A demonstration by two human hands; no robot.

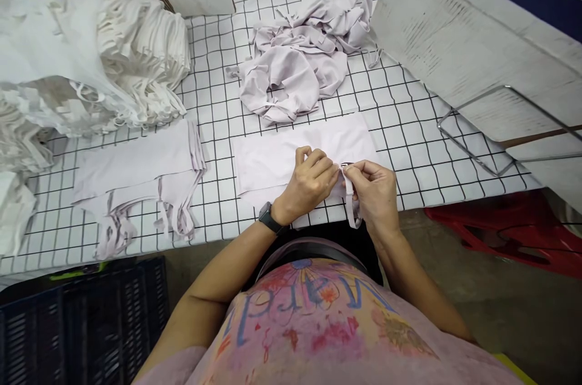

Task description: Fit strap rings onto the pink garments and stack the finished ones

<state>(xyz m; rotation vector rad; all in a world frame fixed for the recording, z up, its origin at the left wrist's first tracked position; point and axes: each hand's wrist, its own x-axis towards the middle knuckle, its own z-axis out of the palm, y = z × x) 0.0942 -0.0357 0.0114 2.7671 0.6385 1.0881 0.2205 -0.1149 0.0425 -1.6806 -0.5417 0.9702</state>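
A pale lilac strapped top (268, 157) lies folded flat on the table in front of me. Over its near right part, my left hand (311, 182), with a dark watch on the wrist, is closed in a pinch on the garment's edge. My right hand (375, 191) meets it fingertip to fingertip and pinches the top's narrow strap (350, 194), which hangs down in a loop. A small dark, shiny piece (346, 164) shows between the fingertips; its kind is too small to make out.
Left of me lies a neat stack of lilac tops (136, 160), with a pile of white garments (136, 51) behind. Crumpled lilac garments (291, 70) lie ahead. A large carton (436, 45) and a bent metal wire (477, 97) stand right, above a red stool (509, 233). Dark crates (82, 324) sit lower left.
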